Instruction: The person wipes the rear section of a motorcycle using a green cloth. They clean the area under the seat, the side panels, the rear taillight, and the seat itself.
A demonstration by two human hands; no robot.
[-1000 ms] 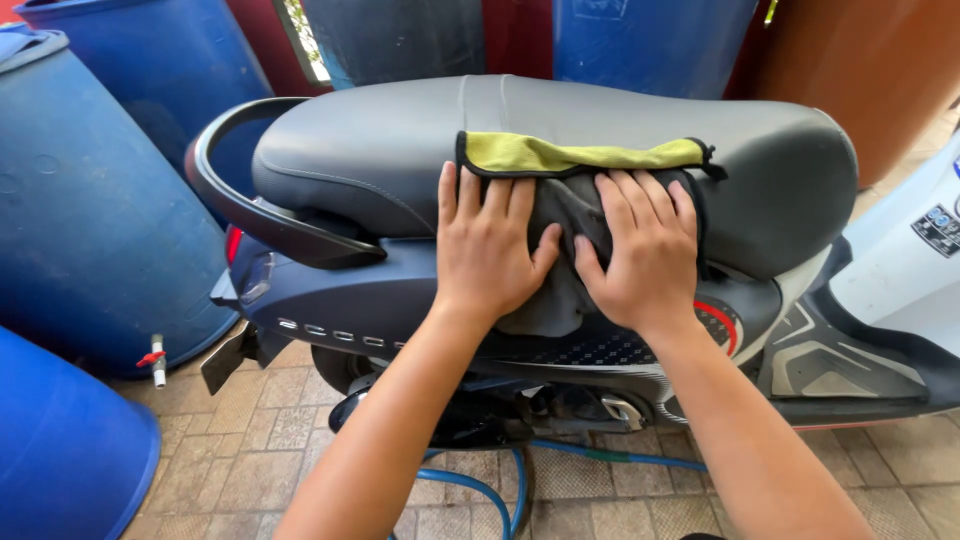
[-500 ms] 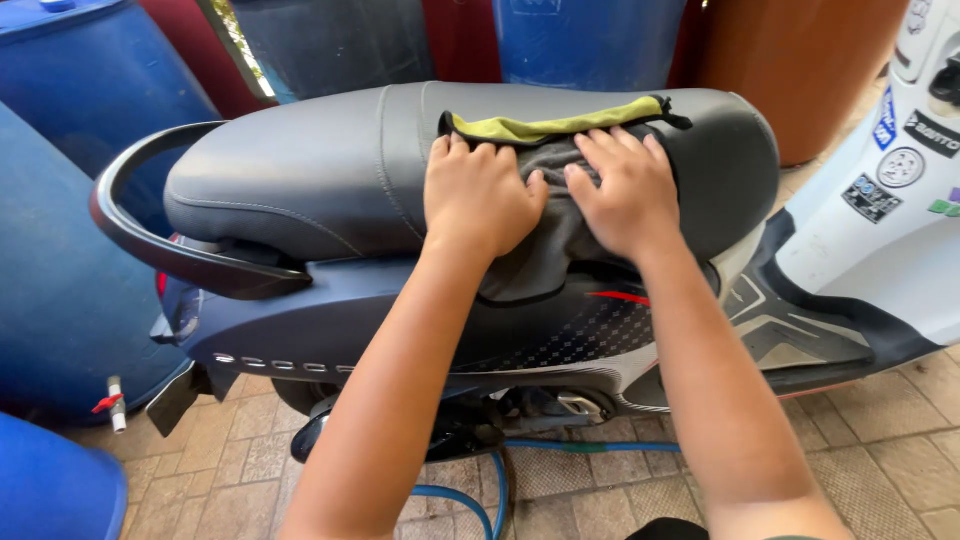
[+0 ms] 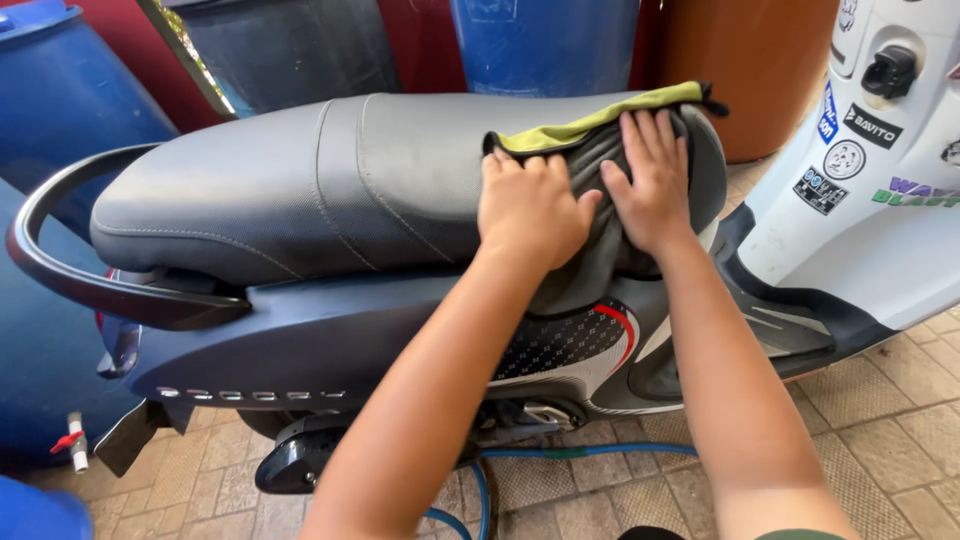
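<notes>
Both hands lay flat and open on a grey and yellow cloth, which was spread over the front end of the scooter seat. The left hand and the right hand pressed side by side. The wiping looked midway. The long back part of the seat probably needed the cloth next, with firm, even pushing.

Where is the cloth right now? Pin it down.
In the head view, the grey-and-yellow cloth drapes over the front end of the scooter seat, right of centre, pressed flat under the left hand and right hand.
</notes>
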